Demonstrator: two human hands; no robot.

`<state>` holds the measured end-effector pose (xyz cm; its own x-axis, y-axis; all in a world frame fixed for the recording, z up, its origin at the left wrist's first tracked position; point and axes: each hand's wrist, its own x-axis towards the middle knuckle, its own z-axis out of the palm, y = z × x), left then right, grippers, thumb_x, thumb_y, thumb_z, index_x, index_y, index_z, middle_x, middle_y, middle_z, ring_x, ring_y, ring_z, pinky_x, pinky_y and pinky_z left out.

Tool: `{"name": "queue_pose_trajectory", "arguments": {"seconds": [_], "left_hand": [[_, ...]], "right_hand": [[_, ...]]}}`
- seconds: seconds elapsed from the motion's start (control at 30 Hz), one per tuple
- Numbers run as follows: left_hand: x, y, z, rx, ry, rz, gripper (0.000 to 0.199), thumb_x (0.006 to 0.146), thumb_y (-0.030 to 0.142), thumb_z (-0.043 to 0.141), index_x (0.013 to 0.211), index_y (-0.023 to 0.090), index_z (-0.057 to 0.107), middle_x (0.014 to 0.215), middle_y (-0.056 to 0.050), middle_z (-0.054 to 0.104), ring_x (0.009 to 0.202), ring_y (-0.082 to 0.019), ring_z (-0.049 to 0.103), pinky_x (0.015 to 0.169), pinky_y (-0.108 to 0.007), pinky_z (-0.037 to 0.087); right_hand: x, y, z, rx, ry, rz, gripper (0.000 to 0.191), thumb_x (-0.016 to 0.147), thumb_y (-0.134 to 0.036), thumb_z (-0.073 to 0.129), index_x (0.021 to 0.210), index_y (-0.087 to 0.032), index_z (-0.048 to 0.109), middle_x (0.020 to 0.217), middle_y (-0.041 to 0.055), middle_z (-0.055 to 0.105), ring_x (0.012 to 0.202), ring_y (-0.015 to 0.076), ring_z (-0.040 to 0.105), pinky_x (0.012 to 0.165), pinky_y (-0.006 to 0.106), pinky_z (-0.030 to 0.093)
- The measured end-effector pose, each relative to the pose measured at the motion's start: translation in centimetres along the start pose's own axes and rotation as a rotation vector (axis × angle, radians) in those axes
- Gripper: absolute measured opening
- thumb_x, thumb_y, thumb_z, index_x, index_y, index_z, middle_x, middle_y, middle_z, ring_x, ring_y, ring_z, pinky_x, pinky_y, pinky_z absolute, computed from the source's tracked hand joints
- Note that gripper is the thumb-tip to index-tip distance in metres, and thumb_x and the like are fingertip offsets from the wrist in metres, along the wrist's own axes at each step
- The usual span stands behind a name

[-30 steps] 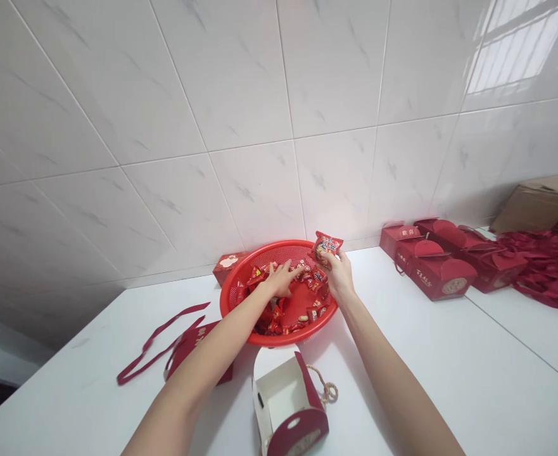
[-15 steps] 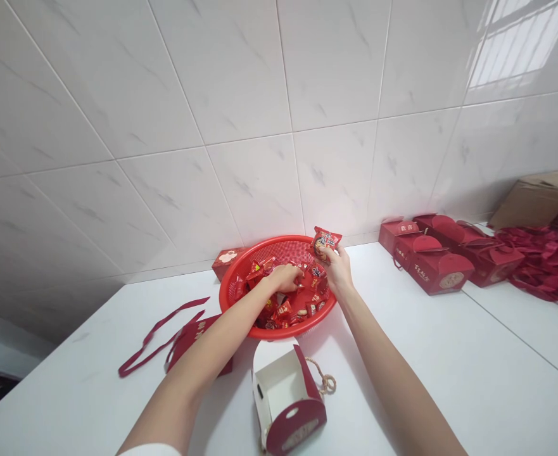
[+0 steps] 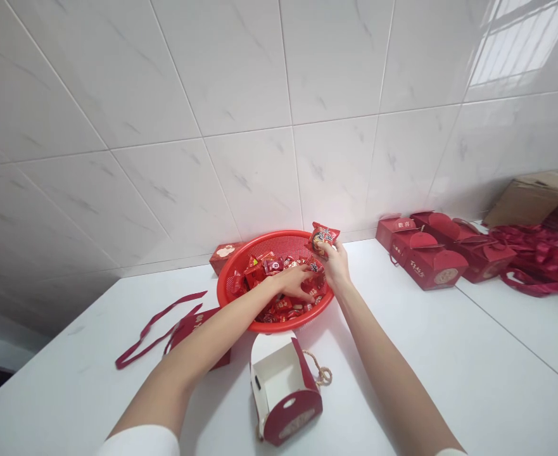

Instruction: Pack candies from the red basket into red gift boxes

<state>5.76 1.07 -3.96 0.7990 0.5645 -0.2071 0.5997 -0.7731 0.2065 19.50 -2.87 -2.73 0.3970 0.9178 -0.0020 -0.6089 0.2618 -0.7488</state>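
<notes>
My left hand (image 3: 296, 282) reaches into a red plastic basket (image 3: 225, 297), its fingers spread over the wrapped sweets (image 3: 273, 266) inside. Nothing shows in its grasp. Over the basket's right rim, my right hand (image 3: 336, 263) is closed on a red snack packet (image 3: 323, 237) with dark lettering and a picture on it. In front of the basket stands an opened gift box (image 3: 294, 415), dark red outside and white inside, with a rope handle (image 3: 323, 373) at its right side.
A red box with ribbon (image 3: 190, 326) lies partly behind my left forearm. Another small red box (image 3: 222, 254) sits by the wall. Several closed red boxes (image 3: 433, 259) stand at right, beside piled ribbons (image 3: 539, 253) and a cardboard box (image 3: 526, 199).
My left hand has shifted right within the basket, and its fingers have spread. My right hand keeps the snack packet at about the same place. The view has tilted slightly.
</notes>
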Motion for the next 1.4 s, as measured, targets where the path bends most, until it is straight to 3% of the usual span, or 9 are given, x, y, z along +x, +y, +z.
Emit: {"name": "queue_pose_trajectory", "arguments": {"seconds": [0.23, 0.47, 0.6, 0.77, 0.9, 1.0, 1.13, 1.23, 1.4], "left_hand": [[-0.5, -0.3, -1.1, 0.191, 0.070, -0.131, 0.026, 0.085, 0.023, 0.064, 0.110, 0.021, 0.071, 0.121, -0.011, 0.064, 0.105, -0.029, 0.065, 0.095, -0.039, 0.050], [-0.5, 0.4, -0.3, 0.035, -0.002, 0.146, 0.058, 0.071, 0.041, 0.083, 0.125, 0.025, 0.068, 0.127, -0.011, 0.058, 0.113, -0.030, 0.059, 0.099, -0.036, 0.048], [-0.2, -0.1, -0.2, 0.061, -0.054, 0.049, 0.041, 0.073, 0.036, 0.082, 0.111, 0.023, 0.074, 0.129, -0.010, 0.058, 0.104, -0.026, 0.064, 0.091, -0.031, 0.051], [-0.8, -2.0, -2.1, 0.071, -0.014, -0.106, 0.030, 0.077, 0.006, 0.064, 0.102, 0.019, 0.075, 0.108, -0.008, 0.072, 0.098, -0.023, 0.067, 0.085, -0.027, 0.050], [-2.6, -1.8, -3.9, -0.006, 0.061, -0.112, 0.028, 0.081, 0.018, 0.066, 0.108, 0.021, 0.074, 0.112, -0.005, 0.072, 0.101, -0.021, 0.066, 0.085, -0.025, 0.049], [-4.2, -0.3, -3.9, -0.120, -0.061, 0.003, 0.036, 0.074, 0.028, 0.075, 0.110, 0.023, 0.074, 0.105, -0.003, 0.072, 0.093, -0.021, 0.067, 0.079, -0.024, 0.050], [-5.9, 1.3, -2.3, 0.075, -0.262, 0.035, 0.041, 0.069, 0.022, 0.076, 0.110, 0.026, 0.074, 0.115, -0.007, 0.068, 0.091, -0.024, 0.066, 0.073, -0.028, 0.050], [-6.2, 0.8, -1.8, 0.235, -0.194, -0.010, 0.027, 0.072, 0.022, 0.075, 0.100, 0.023, 0.075, 0.124, -0.008, 0.064, 0.104, -0.028, 0.064, 0.083, -0.032, 0.051], [-6.0, -2.6, -3.7, 0.339, 0.037, -0.219, 0.013, 0.079, 0.017, 0.068, 0.090, 0.022, 0.074, 0.132, -0.008, 0.061, 0.121, -0.028, 0.058, 0.098, -0.037, 0.049]], "right_hand": [[-0.3, -0.3, 0.3, 0.021, -0.002, 0.014, 0.028, 0.059, -0.017, 0.077, 0.082, -0.019, 0.060, 0.075, -0.0015, 0.072, 0.073, 0.0178, 0.073, 0.064, 0.025, 0.058], [-0.3, -0.4, 0.4, 0.012, 0.028, 0.027, 0.029, 0.059, -0.016, 0.075, 0.084, -0.019, 0.060, 0.074, -0.0013, 0.072, 0.073, 0.0184, 0.073, 0.061, 0.025, 0.057], [-0.4, -0.5, 0.5, 0.011, 0.021, 0.021, 0.028, 0.058, -0.016, 0.075, 0.081, -0.019, 0.059, 0.073, -0.0020, 0.071, 0.072, 0.0182, 0.072, 0.061, 0.025, 0.058], [-0.7, -0.7, 0.6, 0.028, 0.023, 0.016, 0.025, 0.057, -0.015, 0.074, 0.078, -0.019, 0.059, 0.069, -0.0030, 0.070, 0.070, 0.0159, 0.070, 0.062, 0.024, 0.058], [-0.6, -0.7, 0.7, 0.021, 0.036, 0.006, 0.024, 0.058, -0.015, 0.073, 0.077, -0.019, 0.060, 0.070, -0.0034, 0.070, 0.069, 0.0145, 0.069, 0.063, 0.024, 0.059], [-0.5, -0.6, 0.7, 0.014, 0.034, 0.013, 0.023, 0.059, -0.015, 0.073, 0.078, -0.019, 0.059, 0.070, -0.0032, 0.070, 0.069, 0.0143, 0.069, 0.062, 0.025, 0.059], [-0.3, -0.5, 0.7, -0.012, 0.021, 0.021, 0.025, 0.060, -0.015, 0.075, 0.079, -0.020, 0.059, 0.072, -0.0032, 0.070, 0.071, 0.0155, 0.069, 0.063, 0.026, 0.061], [-0.2, -0.4, 0.6, -0.013, 0.010, 0.019, 0.027, 0.060, -0.015, 0.076, 0.080, -0.020, 0.059, 0.073, -0.0029, 0.071, 0.072, 0.0160, 0.070, 0.065, 0.028, 0.062], [-0.1, -0.3, 0.3, 0.001, -0.010, 0.027, 0.027, 0.058, -0.016, 0.076, 0.080, -0.019, 0.061, 0.073, -0.0023, 0.072, 0.072, 0.0163, 0.070, 0.061, 0.025, 0.060]]}}
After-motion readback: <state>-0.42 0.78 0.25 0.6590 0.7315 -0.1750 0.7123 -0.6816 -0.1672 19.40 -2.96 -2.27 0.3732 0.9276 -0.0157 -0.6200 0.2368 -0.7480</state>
